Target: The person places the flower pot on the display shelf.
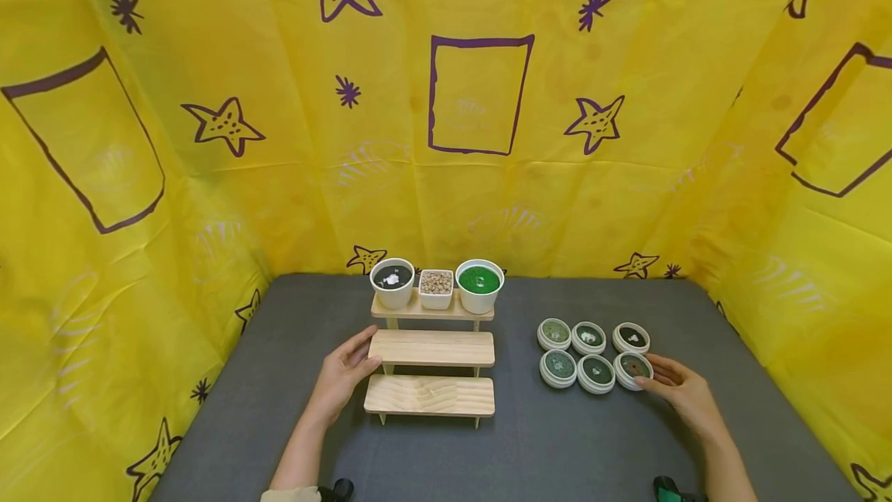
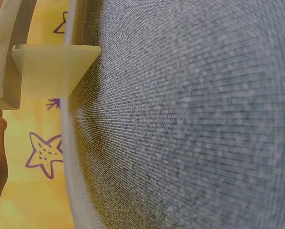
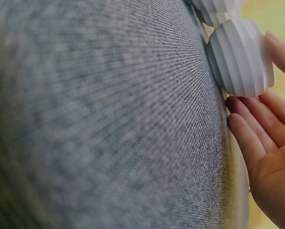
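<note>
A three-step wooden stand (image 1: 432,348) stands left of centre on the table. At the left end of its middle step my left hand (image 1: 340,375) grips the board, thumb at the front corner and fingers behind. In the left wrist view the fingertips meet the board's end (image 2: 8,88). My right hand (image 1: 686,400) holds a small white pot (image 1: 634,366) with a dark green, brown-flecked top, the front right one of a group. The right wrist view shows its ribbed side (image 3: 242,57), with the thumb at the rim and the other fingers around the near side.
Several similar pots (image 1: 560,367) stand beside the held one in two rows. On the stand's top step are a white cup (image 1: 397,297), a square bowl (image 1: 436,299) of tan bits and a cup with green content (image 1: 479,297). Yellow patterned cloth (image 1: 481,200) encloses the grey table (image 1: 530,448).
</note>
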The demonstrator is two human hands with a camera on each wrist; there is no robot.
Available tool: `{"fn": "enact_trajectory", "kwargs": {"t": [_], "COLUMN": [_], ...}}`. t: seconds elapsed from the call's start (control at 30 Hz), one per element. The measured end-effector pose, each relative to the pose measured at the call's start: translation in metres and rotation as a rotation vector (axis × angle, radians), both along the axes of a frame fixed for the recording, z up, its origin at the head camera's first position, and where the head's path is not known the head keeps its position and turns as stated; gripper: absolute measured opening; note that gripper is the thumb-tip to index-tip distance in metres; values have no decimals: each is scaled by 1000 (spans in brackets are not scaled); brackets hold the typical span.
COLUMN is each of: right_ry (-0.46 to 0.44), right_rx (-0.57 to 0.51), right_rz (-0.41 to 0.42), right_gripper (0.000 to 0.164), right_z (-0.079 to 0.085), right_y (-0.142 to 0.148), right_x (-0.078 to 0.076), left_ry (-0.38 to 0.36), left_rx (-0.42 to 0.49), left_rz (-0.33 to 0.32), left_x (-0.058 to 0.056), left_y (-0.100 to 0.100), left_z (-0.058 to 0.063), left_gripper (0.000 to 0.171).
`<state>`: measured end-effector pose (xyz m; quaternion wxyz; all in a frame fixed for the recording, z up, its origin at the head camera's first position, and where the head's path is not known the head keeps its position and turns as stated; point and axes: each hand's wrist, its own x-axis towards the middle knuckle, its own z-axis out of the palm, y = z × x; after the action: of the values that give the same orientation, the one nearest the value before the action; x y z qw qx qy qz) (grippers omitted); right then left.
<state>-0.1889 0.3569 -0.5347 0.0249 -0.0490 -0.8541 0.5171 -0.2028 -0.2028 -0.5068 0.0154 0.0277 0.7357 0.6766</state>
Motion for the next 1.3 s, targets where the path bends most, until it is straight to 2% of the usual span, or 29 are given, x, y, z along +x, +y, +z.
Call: {"fn": "enact_trajectory", "kwargs": {"t": [0.53, 0.97, 1.3], "right_ry": [-54, -24, -5], "right_rx": [86, 79, 93], "right_rz": [12, -35, -78], "right_gripper": [70, 68, 68], "right_z": [2, 1, 14], "right_y": [-3, -1, -1], "right_x": [-3, -1, 5], "left_ry": [-8, 6, 8], "left_rx": [1, 14, 11], "left_rz": [6, -2, -2], "left_x": [0, 0, 0], "left_y": [-1, -1, -1], "left_z": [-1, -2, -2], "left_gripper": [62, 62, 63]}}
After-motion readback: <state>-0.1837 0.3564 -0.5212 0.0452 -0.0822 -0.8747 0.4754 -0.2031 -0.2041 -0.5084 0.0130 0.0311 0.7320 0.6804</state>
